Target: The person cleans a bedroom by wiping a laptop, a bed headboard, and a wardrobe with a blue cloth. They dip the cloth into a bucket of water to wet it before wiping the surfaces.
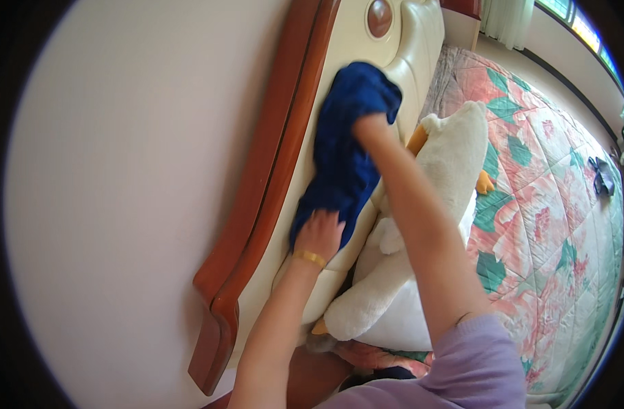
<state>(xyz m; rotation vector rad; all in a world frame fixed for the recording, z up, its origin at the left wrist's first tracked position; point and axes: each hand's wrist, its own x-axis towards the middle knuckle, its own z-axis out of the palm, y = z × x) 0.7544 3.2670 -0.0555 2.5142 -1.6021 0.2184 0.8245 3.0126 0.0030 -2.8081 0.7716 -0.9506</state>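
A dark blue plush cloth point(346, 153) lies stretched along the cream padded headboard point(281, 290). My left hand point(320, 232), with a gold-coloured band at the wrist, grips the near end of the cloth, fingers bent into it and thumb to the right side. Farther up, my right hand point(370, 126) reaches into the cloth's folds near its far end, and the fabric hides its fingers. Motion blurs the cloth's far part a little.
Right of the headboard, white plush toys point(455, 163) with orange parts rest against it. A pink and green floral quilt point(537, 204) covers the bed, with a small dark item point(602, 177) on its far right. Brown wood trim point(274, 177) edges the headboard beside a pale wall point(135, 191).
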